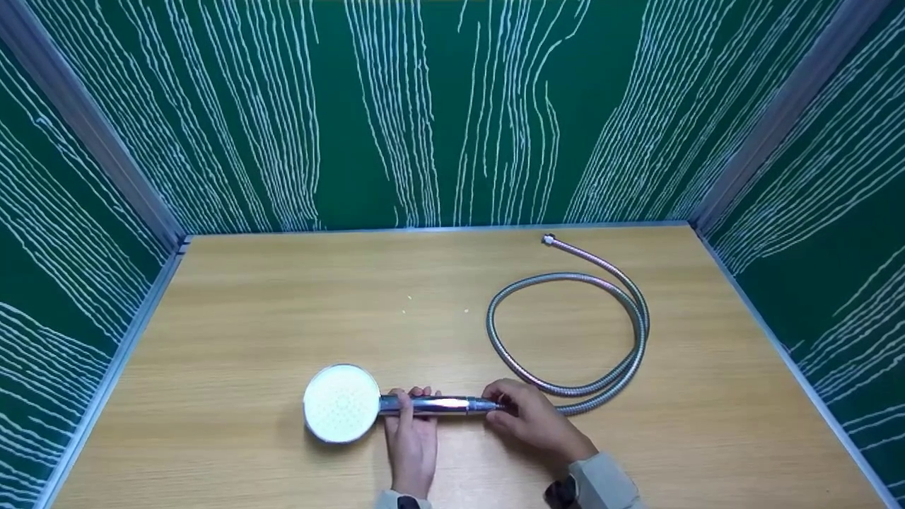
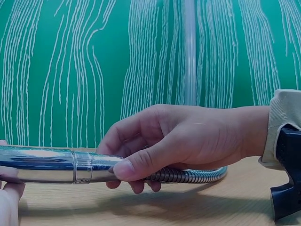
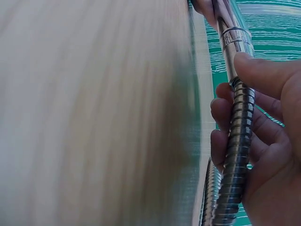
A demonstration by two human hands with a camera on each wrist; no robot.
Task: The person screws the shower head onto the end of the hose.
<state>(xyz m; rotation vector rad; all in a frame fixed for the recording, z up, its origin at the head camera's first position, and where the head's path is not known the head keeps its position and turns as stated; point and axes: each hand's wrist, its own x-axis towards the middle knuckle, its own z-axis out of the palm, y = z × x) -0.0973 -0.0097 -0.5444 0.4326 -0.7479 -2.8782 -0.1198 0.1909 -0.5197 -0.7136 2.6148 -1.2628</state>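
Observation:
A chrome hand shower with a round white spray face [image 1: 341, 404] lies crosswise in front of me, face up, its head to the left. My left hand [image 1: 412, 445] grips its handle [image 1: 442, 405] from below, thumb over the top. At the handle's right end, my right hand [image 1: 530, 417] pinches the smooth tapered connector of the metal shower hose [image 3: 239, 136], thumb on one side and curled fingers on the other. Connector and handle [image 2: 37, 162] meet in one line in the left wrist view. Ribbed hose runs back under the right palm.
Most of the hose [image 1: 565, 276] lies looped on the wooden table [image 1: 283, 297] to the right, its free end nut [image 1: 548, 240] near the back edge. Several tiny white specks dot the tabletop. Green panels with white wavy lines [image 1: 389, 106] enclose the back and sides.

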